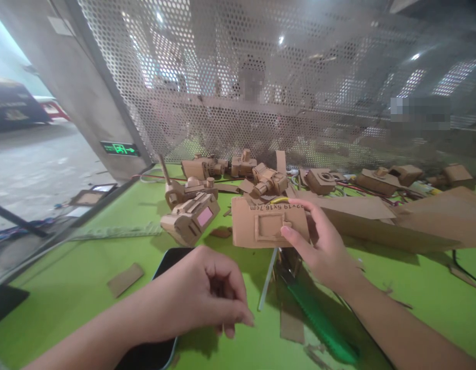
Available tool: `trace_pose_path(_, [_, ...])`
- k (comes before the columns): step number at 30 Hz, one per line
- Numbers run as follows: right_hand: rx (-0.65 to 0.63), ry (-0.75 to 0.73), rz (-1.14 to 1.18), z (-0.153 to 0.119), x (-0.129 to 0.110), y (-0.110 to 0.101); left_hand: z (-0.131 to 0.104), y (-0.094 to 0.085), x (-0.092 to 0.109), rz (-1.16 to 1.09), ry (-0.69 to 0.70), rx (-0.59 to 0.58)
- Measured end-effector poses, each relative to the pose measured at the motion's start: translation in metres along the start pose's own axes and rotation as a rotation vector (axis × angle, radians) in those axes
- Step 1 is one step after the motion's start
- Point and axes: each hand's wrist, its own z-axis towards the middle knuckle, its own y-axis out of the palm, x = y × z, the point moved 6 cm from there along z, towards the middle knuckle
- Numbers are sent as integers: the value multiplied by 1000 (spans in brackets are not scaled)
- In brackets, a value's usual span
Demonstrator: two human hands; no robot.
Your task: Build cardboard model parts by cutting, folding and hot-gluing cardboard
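Note:
My right hand [326, 241] grips a flat cardboard piece [243, 228] at its right end, thumb on the front face and fingers behind the top edge. That face carries printed figures and a raised rectangular cardboard frame. Lower and to the left, my left hand [218, 298] is apart from the piece, its fingers curled and thumb and forefinger pinched together. Whether anything small sits in that pinch cannot be made out. Below the piece are a translucent white stick [267, 282] and a green-handled tool [322, 321]; the tool's dark front end is partly hidden.
A dark phone-like slab [153, 357] lies under my left forearm. A cardboard camera model [191, 218] stands behind it, with several more cardboard models along the perforated metal screen [222, 77]. Long cardboard sheets [384, 234] lie right, and scraps [125, 280] dot the green table [83, 288].

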Motion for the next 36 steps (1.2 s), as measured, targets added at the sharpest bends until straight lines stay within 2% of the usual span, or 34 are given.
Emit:
trace_pose_path(7, [0,-33,-29,-1,-3,2,1,9,2,-59,-1,-58])
trace_pose_path(13, [-3,-39,-46,-1,-2,1,-2,21,-1,19,7,-118])
trace_pose_path(15, [2,-43,-51,-1,-2,1,-1,21,-1,23,29,-115])
trace_pose_path(19, [8,-49,-51,-1,-2,1,3,17,-5,-33,-18,-103])
trace_pose_path(22, [6,-49,-48,-1,-3,2,4,13,-7,5,-19,-79])
trace_pose_path(27, [-5,-60,-51,-1,-4,2,2,15,-4,32,1,-100])
trace_pose_path(30, [-11,-63,-54,-1,-5,2,1,15,-1,-23,8,-88])
trace_pose_path(36, [-31,-49,-61,-3,-5,4,1,12,-5,-144,-46,-93])
